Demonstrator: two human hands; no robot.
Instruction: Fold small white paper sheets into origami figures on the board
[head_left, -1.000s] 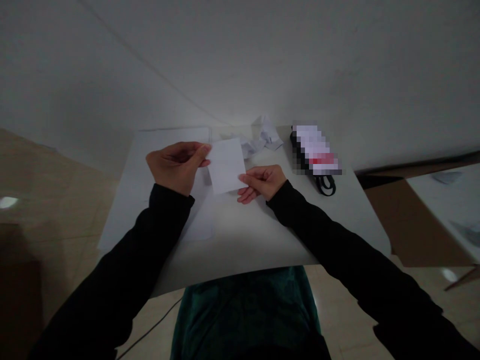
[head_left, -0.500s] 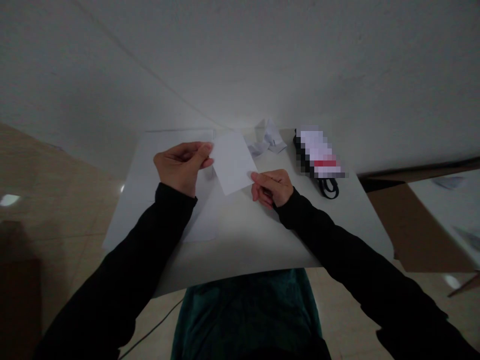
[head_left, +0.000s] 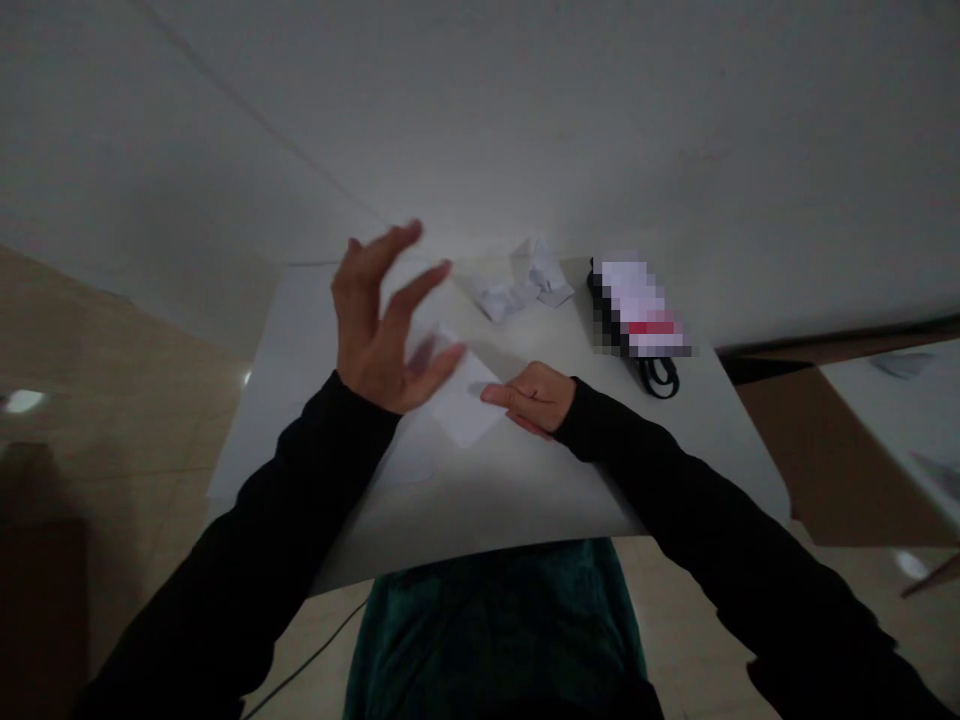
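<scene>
A square of white paper [head_left: 463, 408] lies tilted on the white table, its upper left part partly behind my left hand [head_left: 382, 335]. That hand is raised and open, its fingers spread and blurred, and it holds nothing. My right hand [head_left: 536, 397] rests at the paper's right corner, with its fingers closed on that corner. A crumpled white paper [head_left: 525, 285] sits at the far side of the table, beyond both hands.
A pixelated white packet [head_left: 637, 310] with a black cord [head_left: 658, 376] lies at the far right of the white table [head_left: 525, 495]. A large pale sheet [head_left: 262, 425] covers the table's left side. A cardboard box [head_left: 847, 460] stands beyond the right edge.
My left hand has let go of the paper and lifted with its fingers spread. The paper has dropped to the table, and my right hand has moved down with it.
</scene>
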